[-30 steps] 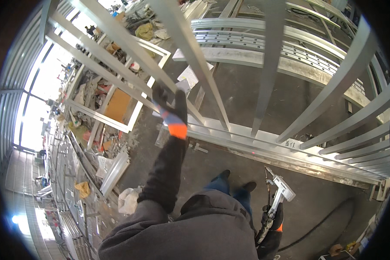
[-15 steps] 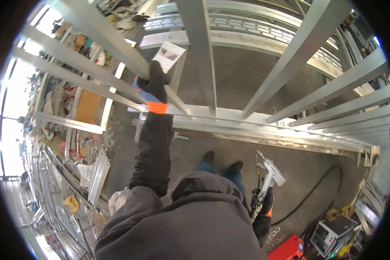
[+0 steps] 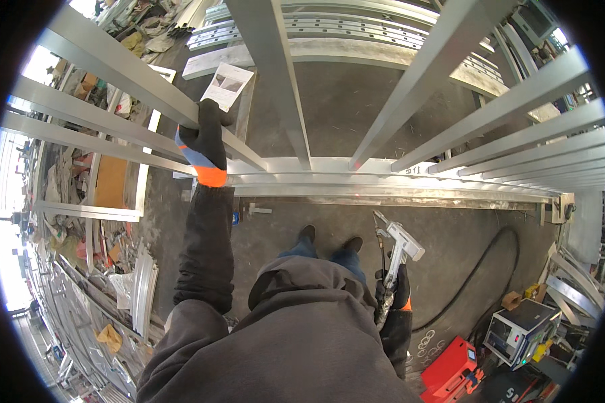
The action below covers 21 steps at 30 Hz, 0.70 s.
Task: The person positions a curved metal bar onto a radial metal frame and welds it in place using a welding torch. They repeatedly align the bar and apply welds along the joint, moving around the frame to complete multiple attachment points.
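Note:
Ahead of me stands a frame of pale metal bars rising from a bottom rail [image 3: 370, 166]. My left hand [image 3: 207, 138], in a black and grey glove with an orange cuff, is wrapped around one upright square bar [image 3: 141, 77] on the left. Low at my right side, my gloved right hand [image 3: 400, 289] grips a silver handheld welding gun [image 3: 402, 243], its nozzle pointing forward and slightly left. The gun is apart from the frame. Part of the right hand's grip is hidden behind the gun's body.
A printed paper sheet [image 3: 227, 86] lies beyond the bars. A black hose [image 3: 460, 295] curves over the floor on the right, near a red machine [image 3: 449, 369] and a dark box-shaped unit [image 3: 523, 330]. Metal profiles and scrap [image 3: 81, 269] crowd the left.
The whole view has shifted, so the frame, the sheet and both hands appear farther left. My left hand stays on the bar, and my right still holds the welding gun.

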### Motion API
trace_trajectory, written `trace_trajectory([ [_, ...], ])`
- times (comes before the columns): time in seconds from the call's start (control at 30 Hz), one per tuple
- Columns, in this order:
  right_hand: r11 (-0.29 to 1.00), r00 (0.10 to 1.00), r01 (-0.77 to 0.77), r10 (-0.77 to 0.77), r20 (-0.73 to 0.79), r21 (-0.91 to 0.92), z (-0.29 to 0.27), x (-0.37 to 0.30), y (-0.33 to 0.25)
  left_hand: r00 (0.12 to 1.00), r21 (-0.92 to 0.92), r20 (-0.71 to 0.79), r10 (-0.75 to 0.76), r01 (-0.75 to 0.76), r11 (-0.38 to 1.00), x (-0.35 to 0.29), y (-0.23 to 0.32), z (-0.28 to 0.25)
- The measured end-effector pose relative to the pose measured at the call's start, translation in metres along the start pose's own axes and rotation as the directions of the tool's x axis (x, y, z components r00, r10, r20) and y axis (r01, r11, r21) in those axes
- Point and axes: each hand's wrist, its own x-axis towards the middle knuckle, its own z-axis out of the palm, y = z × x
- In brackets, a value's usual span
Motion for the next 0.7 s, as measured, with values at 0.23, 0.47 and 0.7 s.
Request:
trace_trajectory([
  [0.23, 0.999, 0.999, 0.042, -0.041, 0.028, -0.007, -0.002, -0.001, 0.006, 0.989, 0.008, 0.149, 0.000, -0.001, 1.000, 0.002, 0.006, 0.000],
  [0.47, 0.998, 0.996, 0.066, -0.065, -0.056, 0.021, -0.001, 0.000, 0.008, 0.973, 0.016, 0.224, 0.052, -0.057, 0.998, -0.017, 0.019, 0.011],
  [0.7, 0.989, 0.993, -0.053, 0.038, 0.110, 0.141, -0.006, 0.001, 0.001, 0.933, 0.017, 0.349, 0.089, -0.101, 0.995, -0.047, 0.025, 0.018],
])
